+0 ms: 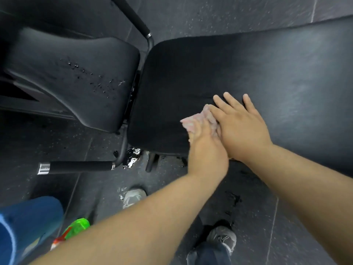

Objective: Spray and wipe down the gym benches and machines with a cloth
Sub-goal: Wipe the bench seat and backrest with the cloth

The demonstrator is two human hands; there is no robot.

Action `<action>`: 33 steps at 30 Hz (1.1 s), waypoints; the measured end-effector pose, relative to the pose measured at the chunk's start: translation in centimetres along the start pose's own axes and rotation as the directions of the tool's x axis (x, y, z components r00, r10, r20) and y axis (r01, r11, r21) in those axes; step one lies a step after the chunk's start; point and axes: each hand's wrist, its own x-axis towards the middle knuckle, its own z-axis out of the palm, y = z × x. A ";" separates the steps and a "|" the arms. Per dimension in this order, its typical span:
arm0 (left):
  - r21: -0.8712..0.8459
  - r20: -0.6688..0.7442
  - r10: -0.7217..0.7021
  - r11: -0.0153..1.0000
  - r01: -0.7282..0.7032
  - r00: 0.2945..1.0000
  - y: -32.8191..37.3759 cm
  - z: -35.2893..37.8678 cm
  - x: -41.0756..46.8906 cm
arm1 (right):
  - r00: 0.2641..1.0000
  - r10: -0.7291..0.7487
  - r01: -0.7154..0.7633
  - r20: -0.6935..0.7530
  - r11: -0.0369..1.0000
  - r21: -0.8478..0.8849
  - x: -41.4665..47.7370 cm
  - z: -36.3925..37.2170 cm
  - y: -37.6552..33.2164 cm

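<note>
A long black padded bench (267, 73) runs from the middle to the right. A pale pink cloth (193, 121) lies bunched on its near edge. My left hand (206, 150) grips the cloth from the near side. My right hand (240, 127) lies flat over the cloth's right part and the pad, fingers straight and spread. The separate black seat pad (76, 77) on the left carries scattered liquid droplets. A green spray bottle (76, 228) with a red trigger sits low at the left, beside blue fabric.
Black handles with chrome ends stick out near the seat: one (76, 166) low at left, one (137, 18) at top. A wet puddle (132, 157) shines on the dark rubber floor under the bench. My two shoes (133, 197) (222, 239) stand below. Blue fabric (24, 226) fills the bottom-left corner.
</note>
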 end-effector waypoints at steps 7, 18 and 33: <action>0.218 0.155 0.177 0.953 -0.209 0.972 9.6 8.1 -6.2 | 0.943 0.267 -0.281 -0.200 0.958 -0.046 -13.5 -6.4 16.5; 0.195 0.547 0.723 0.379 -0.904 0.421 16.5 14.3 -12.4 | 0.614 0.684 -0.704 -0.394 0.700 0.119 -30.1 -12.0 31.0; 0.214 0.568 0.729 0.316 -0.924 0.381 36.4 26.5 -12.4 | 0.246 0.966 -0.113 -0.075 0.105 0.988 -35.8 -10.9 33.7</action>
